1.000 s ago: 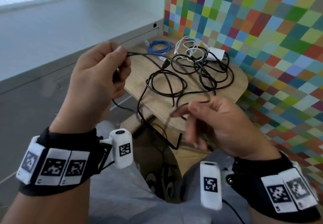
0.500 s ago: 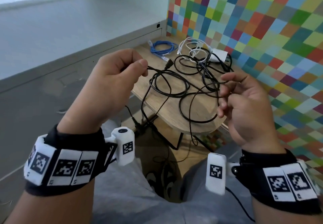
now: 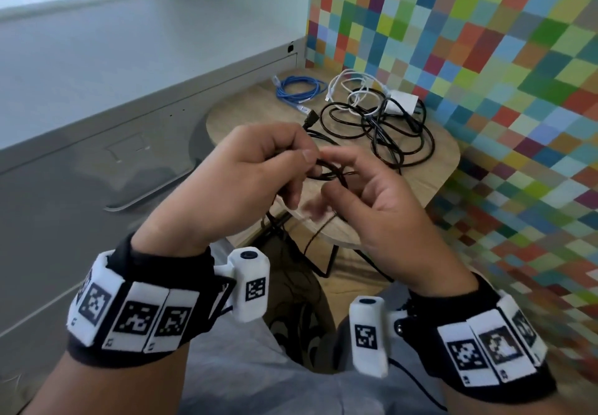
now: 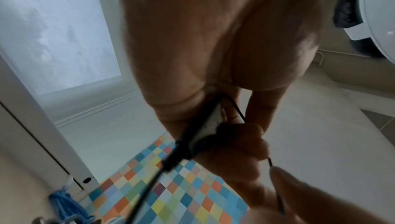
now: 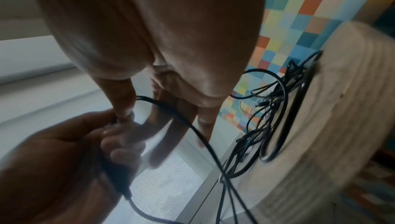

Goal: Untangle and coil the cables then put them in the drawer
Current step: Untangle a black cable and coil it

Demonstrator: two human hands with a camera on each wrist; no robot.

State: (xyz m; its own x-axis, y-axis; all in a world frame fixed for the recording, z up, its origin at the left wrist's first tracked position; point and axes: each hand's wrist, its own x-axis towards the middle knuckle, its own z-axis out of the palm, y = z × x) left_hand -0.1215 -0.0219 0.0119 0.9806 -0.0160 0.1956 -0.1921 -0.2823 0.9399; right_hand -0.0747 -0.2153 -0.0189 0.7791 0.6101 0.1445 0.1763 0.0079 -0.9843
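Note:
A black cable [image 3: 326, 172] runs from a tangle of black loops [image 3: 388, 130] on the small round wooden table [image 3: 449, 162] up into both hands. My left hand [image 3: 301, 172] grips it with curled fingers, the thumb on top. In the left wrist view the black cable [image 4: 149, 182] leaves the left hand [image 4: 235, 126] downward. My right hand [image 3: 333, 173] meets the left one and pinches the same cable. In the right wrist view the black cable [image 5: 198, 134] passes between thumb and fingers of the right hand [image 5: 145, 117]. Some of it hangs off the table edge.
A coiled blue cable [image 3: 299, 89] lies at the table's far left. A white cable with a white charger [image 3: 401, 100] lies behind the black tangle. A grey cabinet with drawer fronts [image 3: 97, 172] stands to the left. A colourful checked wall [image 3: 485, 58] closes the right side.
The hands were apart with the cable stretched between them. Now the right hand has swung left to meet the left hand, laying a loop of the black cable into it.

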